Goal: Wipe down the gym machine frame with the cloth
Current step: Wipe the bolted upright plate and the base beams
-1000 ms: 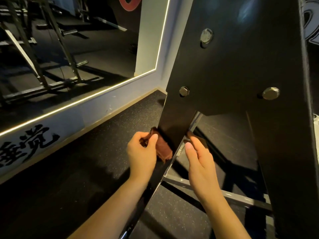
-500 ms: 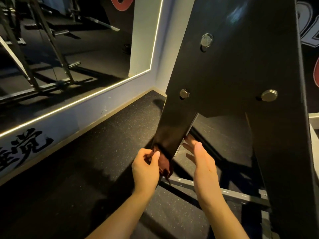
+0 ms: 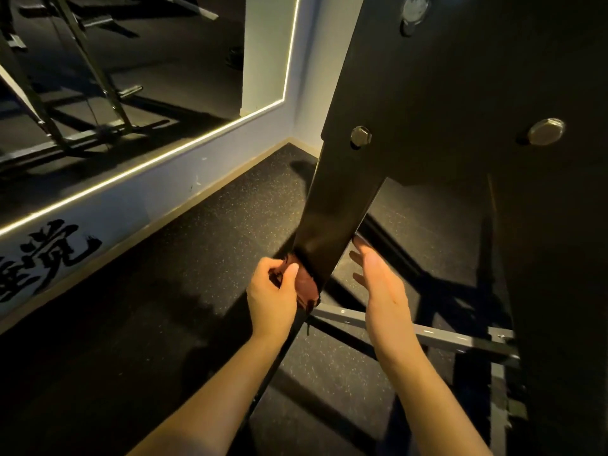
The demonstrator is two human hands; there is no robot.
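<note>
Low on the slanted black steel leg [image 3: 335, 209] of the gym machine frame, a dark reddish-brown cloth [image 3: 306, 286] lies bunched against the leg's left edge. The left hand [image 3: 273, 294] grips it, thumb and curled fingers pinching the fabric, and a short tail of cloth hangs just below the thumb. The right hand [image 3: 381, 291] is on the other side of the same leg, open, palm turned toward the metal and fingers stretched out and slightly spread; its uppermost fingertip reaches the leg's right edge, though whether it actually touches cannot be told in the dim light. Both forearms rise from the bottom of the view, one on each side of the leg.

Higher up, the leg joins a broad black flat steel plate [image 3: 460, 93] carrying three hexagonal metal bolts [image 3: 361, 136]. Behind the hands a grey metal crossbar [image 3: 411, 334] runs low across to the right. Underneath is a black speckled rubber floor [image 3: 197, 258]. On the left a large wall mirror [image 3: 115, 77] with a glowing lit border reflects other equipment, and black brush-painted characters [image 3: 49, 255] mark the pale wall below it
</note>
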